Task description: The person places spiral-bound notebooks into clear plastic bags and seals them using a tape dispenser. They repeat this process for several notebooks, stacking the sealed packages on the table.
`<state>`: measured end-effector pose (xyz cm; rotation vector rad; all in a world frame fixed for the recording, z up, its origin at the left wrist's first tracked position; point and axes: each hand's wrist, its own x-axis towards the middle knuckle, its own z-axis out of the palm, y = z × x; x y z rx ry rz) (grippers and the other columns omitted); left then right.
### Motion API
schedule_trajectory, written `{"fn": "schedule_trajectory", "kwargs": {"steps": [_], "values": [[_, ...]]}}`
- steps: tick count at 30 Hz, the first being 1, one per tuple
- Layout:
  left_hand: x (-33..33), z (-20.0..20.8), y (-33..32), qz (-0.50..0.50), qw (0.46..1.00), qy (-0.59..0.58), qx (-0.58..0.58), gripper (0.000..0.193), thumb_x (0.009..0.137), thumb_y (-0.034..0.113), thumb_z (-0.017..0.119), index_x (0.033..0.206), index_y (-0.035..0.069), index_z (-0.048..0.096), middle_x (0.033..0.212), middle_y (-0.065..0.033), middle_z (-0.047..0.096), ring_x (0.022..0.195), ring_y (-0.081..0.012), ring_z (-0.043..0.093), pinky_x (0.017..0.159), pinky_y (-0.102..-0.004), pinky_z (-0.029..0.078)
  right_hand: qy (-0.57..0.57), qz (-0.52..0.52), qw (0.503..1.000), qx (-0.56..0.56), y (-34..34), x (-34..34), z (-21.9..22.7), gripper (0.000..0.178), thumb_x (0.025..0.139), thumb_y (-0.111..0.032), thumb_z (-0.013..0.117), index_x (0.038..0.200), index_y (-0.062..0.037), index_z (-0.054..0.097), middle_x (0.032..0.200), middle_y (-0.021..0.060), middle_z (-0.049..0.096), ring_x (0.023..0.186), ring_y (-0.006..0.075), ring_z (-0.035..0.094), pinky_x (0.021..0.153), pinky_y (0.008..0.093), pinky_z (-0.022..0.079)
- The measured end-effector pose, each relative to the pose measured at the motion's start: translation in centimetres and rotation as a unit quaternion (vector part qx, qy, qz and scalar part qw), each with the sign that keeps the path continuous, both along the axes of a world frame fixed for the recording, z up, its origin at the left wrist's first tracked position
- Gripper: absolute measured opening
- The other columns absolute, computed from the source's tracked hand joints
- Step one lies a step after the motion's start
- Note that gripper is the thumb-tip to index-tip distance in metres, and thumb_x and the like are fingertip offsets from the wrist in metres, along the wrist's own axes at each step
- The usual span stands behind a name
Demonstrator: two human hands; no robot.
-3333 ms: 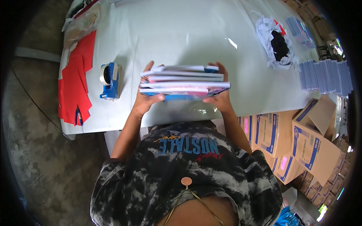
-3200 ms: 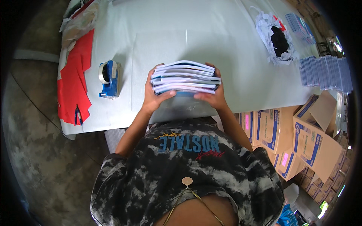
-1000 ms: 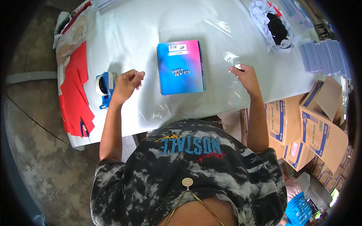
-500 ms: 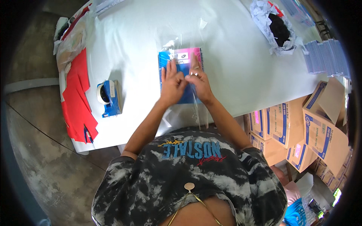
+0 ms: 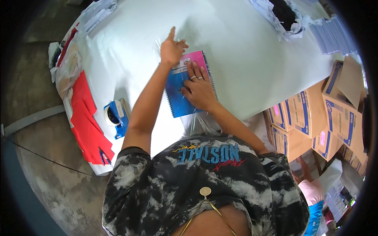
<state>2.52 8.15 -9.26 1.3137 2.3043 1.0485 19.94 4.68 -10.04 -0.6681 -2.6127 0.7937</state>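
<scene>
A blue and pink spiral notebook [image 5: 183, 96] lies tilted on the white table, with coils showing along both side edges, so more than one may be stacked. Clear plastic film [image 5: 195, 122] covers it and sticks out crumpled at its near end. My right hand [image 5: 200, 88] rests flat on the cover, fingers spread, two rings showing. Past the notebook's far left corner is my left hand [image 5: 172, 49], its index finger stretched forward and the others partly bent. Film also shows beside that hand; whether its fingers touch it is hard to see.
A blue tape dispenser [image 5: 117, 118] stands on the left. Red sheets [image 5: 86, 122] and a pen [image 5: 104, 156] lie along the left edge. At the far right are a torn paper-wrapped bundle [image 5: 289, 33] and stacked notebooks [image 5: 334, 35]. Cardboard boxes [image 5: 305, 112] are piled right of the table.
My left hand has moved from the cover to beyond the notebook's far edge. My right hand has spread flat on the cover. The notebook now sits turned anticlockwise, and the view has shifted.
</scene>
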Motion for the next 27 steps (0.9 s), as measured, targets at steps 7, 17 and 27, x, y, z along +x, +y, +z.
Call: {"fn": "schedule_trajectory", "kwargs": {"steps": [7,17,27], "values": [[-6.7,-0.3,-4.0,0.297,0.919,0.258,-0.003,0.056,0.082,0.041,0.061,0.121,0.002,0.050,0.103,-0.0163,0.063,0.093,-0.0295,0.060,0.081,-0.0412,0.045,0.011,-0.023,1.000,0.011,0.3,0.5,-0.1,0.022,0.081,-0.028,0.056,0.077,-0.0071,0.060,0.142,0.0189,0.031,0.135,0.0328,0.021,0.110,0.0446,0.010],[-4.5,-0.3,-7.7,0.164,0.966,0.183,0.077,0.051,0.091,0.042,0.043,0.124,0.004,0.051,0.127,-0.0203,0.049,0.118,-0.0351,0.046,0.094,-0.0426,0.039,0.036,0.001,0.999,0.035,0.6,-0.1,-0.6,0.024,0.083,-0.029,0.052,0.076,-0.0070,0.059,0.141,0.0199,0.033,0.135,0.0328,0.022,0.110,0.0446,0.010],[6.4,-1.8,-12.6,0.025,0.942,0.287,-0.173,0.052,0.095,0.031,0.033,0.140,0.005,0.027,0.150,-0.0074,0.017,0.139,-0.0332,0.003,0.107,-0.0573,0.003,0.057,0.107,0.991,-0.061,1.3,0.2,0.4,0.031,0.090,-0.026,0.041,0.090,-0.0005,0.059,0.141,0.0283,0.024,0.135,0.0397,0.017,0.110,0.0477,0.007]]}}
